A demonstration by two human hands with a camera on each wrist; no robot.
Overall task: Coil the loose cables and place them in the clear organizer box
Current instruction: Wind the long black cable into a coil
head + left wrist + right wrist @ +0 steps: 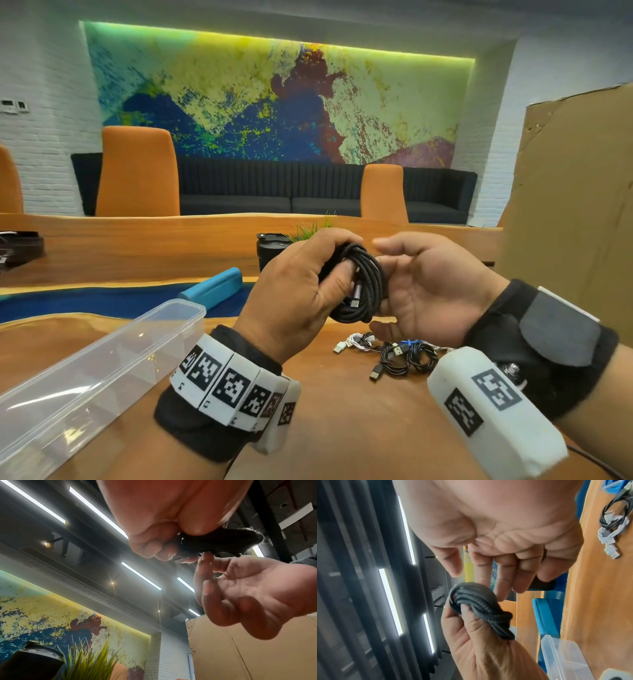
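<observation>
My left hand [325, 274] grips a coil of black braided cable [364, 284], held up above the wooden table [325, 428]. A metal plug shows inside the coil. My right hand [414, 284] is beside the coil, palm toward it and fingers relaxed, holding nothing. In the right wrist view its fingertips [501, 591] reach the coil [477, 601] held by the left hand [471, 635]. The left wrist view shows the coil [221, 540] and the open right palm [248, 595]. The clear organizer box [102, 359] lies open at lower left. Several loose cables [390, 356] lie below my hands.
A blue case [212, 287], a black tumbler [270, 250] and a small green plant [311, 228] sit beyond my hands. A tall cardboard sheet [575, 205] stands at the right. Orange chairs [137, 171] line the table's far side.
</observation>
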